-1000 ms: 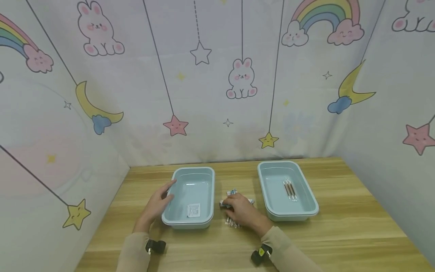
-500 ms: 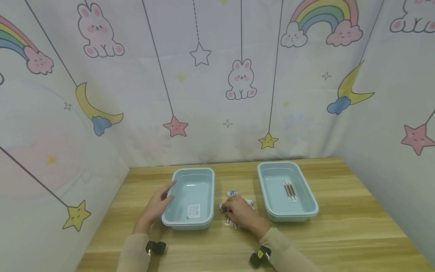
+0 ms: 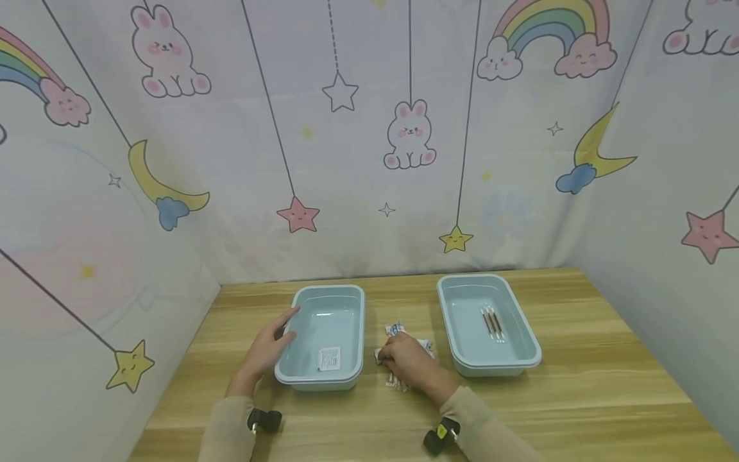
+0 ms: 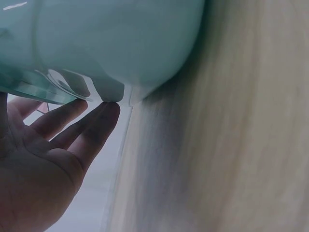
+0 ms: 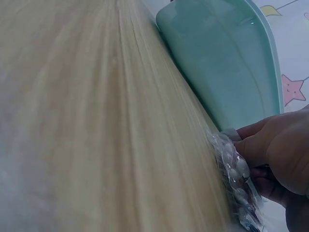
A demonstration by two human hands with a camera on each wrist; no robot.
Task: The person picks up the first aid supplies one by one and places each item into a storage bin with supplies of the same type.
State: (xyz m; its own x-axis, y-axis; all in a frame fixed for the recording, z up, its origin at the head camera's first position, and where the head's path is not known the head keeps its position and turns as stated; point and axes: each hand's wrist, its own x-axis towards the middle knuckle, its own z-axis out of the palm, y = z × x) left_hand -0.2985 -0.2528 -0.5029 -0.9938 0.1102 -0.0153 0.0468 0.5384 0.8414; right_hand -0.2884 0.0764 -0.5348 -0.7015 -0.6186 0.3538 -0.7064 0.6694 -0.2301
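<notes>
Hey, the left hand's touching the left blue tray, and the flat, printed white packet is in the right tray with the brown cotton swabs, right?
Not quite: the printed white packet lies in the left blue tray, which the left hand touches, as the head view shows. The brown cotton swabs are in the right tray.

No readable text, tiny print on white packet point(image 3: 330, 359), blue marks on wrapper point(image 3: 395, 328), possibly lettering
</notes>
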